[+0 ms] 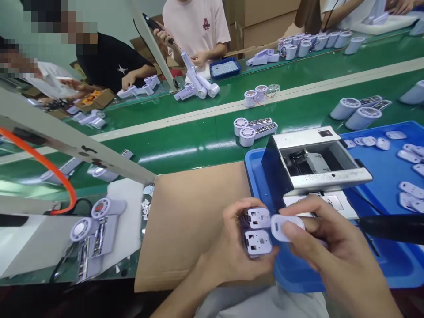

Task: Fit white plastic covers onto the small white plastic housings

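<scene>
My left hand (228, 249) is closed around two lavender handheld fan bodies, one above the other, their flat ends turned toward me. The upper fan end (261, 217) and the lower fan end (260, 244) show small square cutouts. Between the thumb and fingers of my right hand (334, 247) is a lavender oval cap (277, 228) with a slot, right beside the upper fan end. A pale edge shows under the right fingers; I cannot tell what it belongs to. The rest of both fan bodies is hidden behind my left hand.
A screw feeder (285, 170) stands in a blue tray (281, 274), with a black tool (391, 227) at right. More oval caps (410, 189) lie in a blue tray. Cardboard (188, 221) covers the bench. Fans (247, 136) sit on the green belt (185, 150); several people work opposite.
</scene>
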`<state>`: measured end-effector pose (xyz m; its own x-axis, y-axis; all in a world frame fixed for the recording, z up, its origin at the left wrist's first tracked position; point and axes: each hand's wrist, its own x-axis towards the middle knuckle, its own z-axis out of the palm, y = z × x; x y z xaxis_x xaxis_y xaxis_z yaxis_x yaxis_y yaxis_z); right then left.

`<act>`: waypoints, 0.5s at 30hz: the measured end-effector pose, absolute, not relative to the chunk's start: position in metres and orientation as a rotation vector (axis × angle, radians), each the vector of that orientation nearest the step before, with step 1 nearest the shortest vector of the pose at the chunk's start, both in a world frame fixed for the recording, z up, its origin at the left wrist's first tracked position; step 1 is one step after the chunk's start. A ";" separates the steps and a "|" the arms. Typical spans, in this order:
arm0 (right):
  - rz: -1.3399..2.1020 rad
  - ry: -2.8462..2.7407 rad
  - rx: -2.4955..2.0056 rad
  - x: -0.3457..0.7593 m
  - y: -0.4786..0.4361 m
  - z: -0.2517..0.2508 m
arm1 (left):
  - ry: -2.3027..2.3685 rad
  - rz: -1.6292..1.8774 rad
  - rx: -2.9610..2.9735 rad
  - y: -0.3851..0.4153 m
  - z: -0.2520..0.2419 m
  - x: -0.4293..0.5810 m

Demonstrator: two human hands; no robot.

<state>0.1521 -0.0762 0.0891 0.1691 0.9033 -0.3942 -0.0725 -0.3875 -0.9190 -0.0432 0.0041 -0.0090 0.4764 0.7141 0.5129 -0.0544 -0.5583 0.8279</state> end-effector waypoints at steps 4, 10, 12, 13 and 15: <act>1.450 -1.095 -1.532 0.157 -0.038 0.089 | 0.535 1.224 1.911 0.001 -0.020 -0.038; 1.421 -1.109 -1.629 0.144 -0.039 0.096 | 0.528 1.239 1.947 0.001 -0.024 -0.040; 1.431 -1.125 -1.637 0.141 -0.040 0.096 | 0.523 1.243 1.954 0.003 -0.023 -0.039; 1.431 -1.128 -1.622 0.141 -0.041 0.094 | 0.522 1.250 1.951 0.005 -0.024 -0.039; 1.422 -1.100 -1.527 0.146 -0.042 0.089 | 0.520 1.276 1.942 0.008 -0.026 -0.035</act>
